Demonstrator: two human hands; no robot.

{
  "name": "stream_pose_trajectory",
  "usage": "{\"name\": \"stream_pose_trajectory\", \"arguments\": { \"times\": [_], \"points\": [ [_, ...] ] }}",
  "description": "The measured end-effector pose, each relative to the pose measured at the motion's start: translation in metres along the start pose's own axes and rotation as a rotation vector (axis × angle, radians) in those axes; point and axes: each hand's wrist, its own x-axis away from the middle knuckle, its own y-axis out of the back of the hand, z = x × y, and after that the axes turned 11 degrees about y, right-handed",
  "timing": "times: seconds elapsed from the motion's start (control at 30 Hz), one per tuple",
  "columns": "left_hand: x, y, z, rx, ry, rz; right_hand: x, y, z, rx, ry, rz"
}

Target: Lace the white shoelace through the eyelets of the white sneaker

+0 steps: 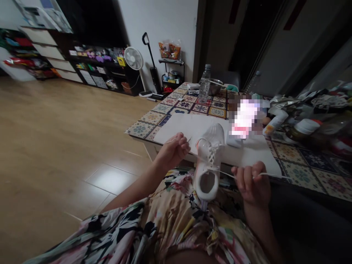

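A white sneaker (209, 161) rests heel-down on my lap, its toe leaning on the table edge. My left hand (172, 151) is closed in a pinch on one end of the white shoelace (209, 156), just left of the shoe. My right hand (252, 183) is closed on the other lace end, which runs out taut to the right of the shoe. Both lace ends are pulled apart sideways from the eyelets. A flowered garment (170, 220) covers my lap under the shoe.
A low table (143, 130) with a patterned tile cloth and a white sheet (192, 126) stands ahead. On it are a plastic water bottle (204, 83), a metal bowl (216, 87) and cluttered bottles and bags (305, 117) at right. Wooden floor lies left; a fan (133, 58) and shelves stand at the far wall.
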Motion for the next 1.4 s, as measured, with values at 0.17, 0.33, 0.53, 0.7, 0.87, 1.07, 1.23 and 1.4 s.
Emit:
{"name": "stream_pose_trajectory", "arguments": {
  "times": [0.17, 0.33, 0.53, 0.7, 0.87, 1.07, 1.23, 1.4],
  "points": [
    [-0.007, 0.024, -0.013, -0.184, -0.046, -0.018, 0.001, 0.025, 0.003, -0.047, -0.03, 0.11],
    [-0.004, 0.026, -0.014, -0.64, -0.044, -0.001, 0.006, 0.035, -0.001, 0.074, -0.091, 0.302],
    [0.012, 0.005, -0.012, -1.404, 0.127, 0.179, -0.003, 0.017, -0.003, 0.666, -0.123, 0.377],
    [0.011, 0.004, -0.011, -1.674, 0.091, 0.258, -0.004, 0.009, 0.002, 0.872, -0.233, 0.434],
    [0.006, 0.012, -0.015, -1.692, -0.016, 0.364, -0.007, 0.016, 0.006, 0.85, -0.246, 0.517],
    [0.003, 0.018, -0.024, -1.68, -0.207, 0.476, -0.012, 0.019, 0.008, 0.742, -0.272, 0.604],
    [0.002, 0.019, -0.027, -1.644, -0.209, 0.479, -0.008, 0.018, 0.01, 0.737, -0.297, 0.585],
    [0.004, 0.02, -0.024, -1.635, -0.016, 0.319, 0.0, 0.017, 0.005, 0.543, -0.497, 0.393]
  ]
}}
